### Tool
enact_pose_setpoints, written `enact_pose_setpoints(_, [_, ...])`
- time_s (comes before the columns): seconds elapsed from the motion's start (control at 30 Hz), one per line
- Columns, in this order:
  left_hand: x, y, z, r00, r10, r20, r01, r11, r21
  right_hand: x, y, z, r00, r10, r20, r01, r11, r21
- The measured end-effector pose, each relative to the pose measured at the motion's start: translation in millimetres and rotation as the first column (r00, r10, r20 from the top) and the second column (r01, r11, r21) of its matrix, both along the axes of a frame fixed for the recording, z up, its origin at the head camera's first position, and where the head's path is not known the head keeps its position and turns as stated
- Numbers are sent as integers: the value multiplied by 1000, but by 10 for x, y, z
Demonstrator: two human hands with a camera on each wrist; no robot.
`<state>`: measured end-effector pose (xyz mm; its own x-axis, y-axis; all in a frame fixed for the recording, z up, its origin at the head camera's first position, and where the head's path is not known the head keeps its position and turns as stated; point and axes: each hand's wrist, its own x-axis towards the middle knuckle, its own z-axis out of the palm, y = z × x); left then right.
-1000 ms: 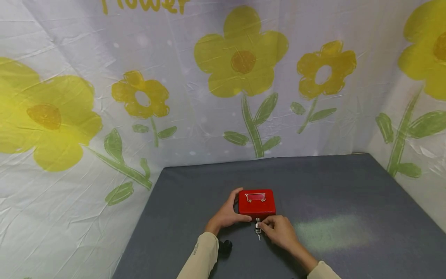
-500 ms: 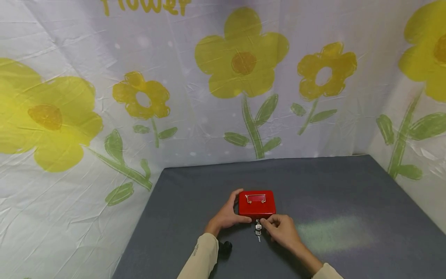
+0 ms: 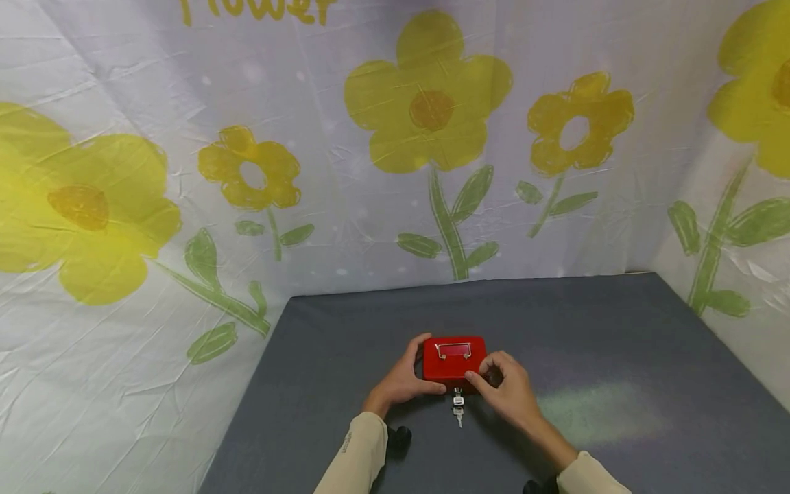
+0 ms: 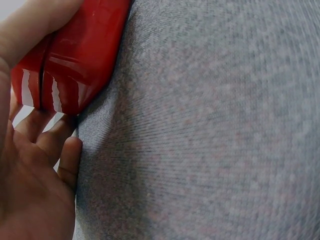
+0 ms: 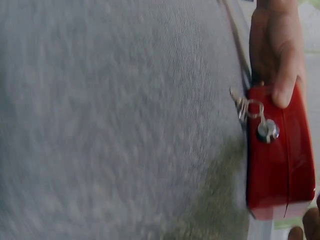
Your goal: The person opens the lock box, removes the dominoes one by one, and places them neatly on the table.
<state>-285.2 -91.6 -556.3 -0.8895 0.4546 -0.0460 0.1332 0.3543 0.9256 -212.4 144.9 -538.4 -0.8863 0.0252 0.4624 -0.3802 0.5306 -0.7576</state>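
A red metal cash box [image 3: 453, 363] with a wire handle [image 3: 453, 350] on its lid stands on the dark table. My left hand [image 3: 404, 374] grips its left side, thumb along the front and fingers reaching round the end. Beside the right front corner is my right hand [image 3: 509, 391], thumb and forefinger loosely bent and overlapping the lid's edge in the head view. In the right wrist view its fingertips [image 5: 311, 224] show just off the box's end. From the round lock [image 5: 268, 131] in the front hang small keys [image 3: 458, 408] on a ring. The lid is down, with a thin seam below it.
The grey cloth-covered table [image 3: 586, 322] runs back to a white curtain [image 3: 345, 206] printed with yellow flowers. A black device [image 3: 399, 439] sits under the left sleeve [image 3: 358, 449].
My right hand has let go of the keys and moved up and right to the box's right front corner. The keys hang free. My left hand and the box stay put.
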Motion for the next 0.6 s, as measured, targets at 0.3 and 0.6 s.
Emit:
enact_pose_setpoints(0.3, [9,-3,7,1000,8,8,-8,1000,-24,-106,131,-11,984,50,170,-58,997,44])
enact_pose_setpoints(0.6, [9,1,4,1000,20,12,-20,1000,-20,-238,214,-19,938,175,299,-209,974,86])
